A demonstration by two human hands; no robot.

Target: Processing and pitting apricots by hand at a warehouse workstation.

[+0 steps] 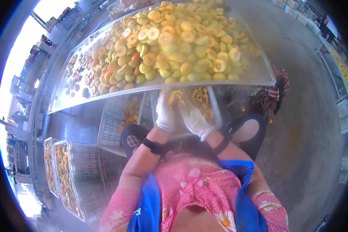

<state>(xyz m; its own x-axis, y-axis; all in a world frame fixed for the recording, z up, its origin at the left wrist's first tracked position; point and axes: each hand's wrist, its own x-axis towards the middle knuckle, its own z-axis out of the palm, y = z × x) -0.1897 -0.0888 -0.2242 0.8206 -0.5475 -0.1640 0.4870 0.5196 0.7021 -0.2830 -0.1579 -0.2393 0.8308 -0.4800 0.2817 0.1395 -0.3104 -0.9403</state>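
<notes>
Both of my hands wear white gloves and meet over a plastic crate, just below the table's near edge. Between their fingertips is a yellow stone fruit half (175, 95), probably peach. My left hand (166, 113) grips it from the left, and my right hand (193, 117) has its fingers on it from the right. Blur hides the exact finger positions and any small tool. Beneath the hands, the crate (219, 116) contains yellow fruit pieces (202, 100). Above them, a metal-edged table (159, 90) carries a large heap of halved fruit (174, 49), several with stones showing.
Left of my knees stands another crate (111, 116) with fruit pieces. Lower left, stacked white crates (85, 174) hold fruit halves. A plaid cloth (275, 87) is beside the table's right corner. Another fruit-covered table (332, 66) stands far right, with a person (326, 30) nearby.
</notes>
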